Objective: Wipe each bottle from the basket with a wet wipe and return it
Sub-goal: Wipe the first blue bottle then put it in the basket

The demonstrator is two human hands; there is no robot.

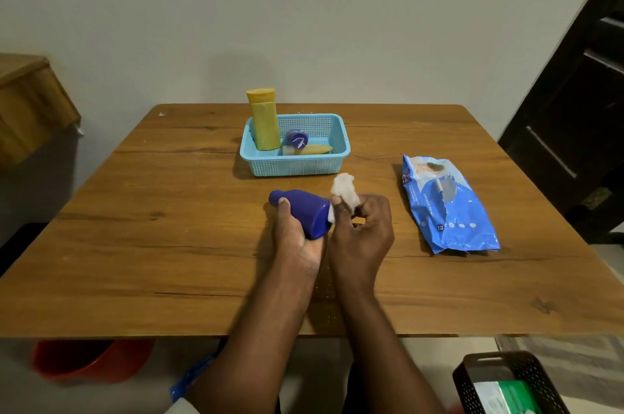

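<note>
My left hand (297, 238) grips a dark blue bottle (309, 212), which lies tilted above the table with its narrow cap end pointing left. My right hand (363, 228) pinches a crumpled white wet wipe (345, 191) and presses it against the bottle's wide base end. Behind them a light blue basket (293, 166) sits on the wooden table (169, 244). Inside it a tall yellow bottle (264, 120) stands upright at the left, with a small purple bottle (296, 138) and a small yellow bottle (312, 149) lying beside it.
A blue pack of wet wipes (445, 207) lies on the table to the right of my hands. A black crate (506, 383) stands on the floor at the lower right, a red bucket (87, 359) under the table's left front edge. A dark door (574, 109) is at the right.
</note>
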